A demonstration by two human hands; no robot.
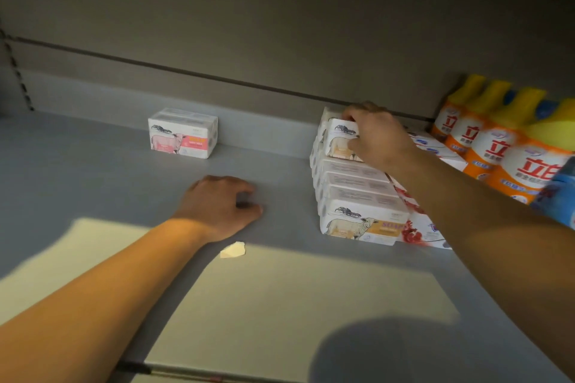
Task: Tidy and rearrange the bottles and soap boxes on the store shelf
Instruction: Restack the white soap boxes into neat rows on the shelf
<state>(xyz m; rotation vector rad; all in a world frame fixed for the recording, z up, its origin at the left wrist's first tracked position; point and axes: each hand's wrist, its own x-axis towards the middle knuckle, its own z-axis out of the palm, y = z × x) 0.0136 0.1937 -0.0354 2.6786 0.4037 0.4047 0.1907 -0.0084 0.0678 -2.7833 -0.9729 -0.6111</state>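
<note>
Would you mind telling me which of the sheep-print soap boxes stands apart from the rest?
The pink-labelled soap box, alone near the shelf's back wall, left of the stack. The others are orange-labelled and stacked together, where the right hand grips the top one.

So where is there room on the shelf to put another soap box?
There is bare shelf between the pink soap box and the stacked soap boxes, beyond the left hand. More lies left of the pink box and in front near the paper scrap. The right side is crowded: the right hand grips the top box beside the orange bottles.
</note>
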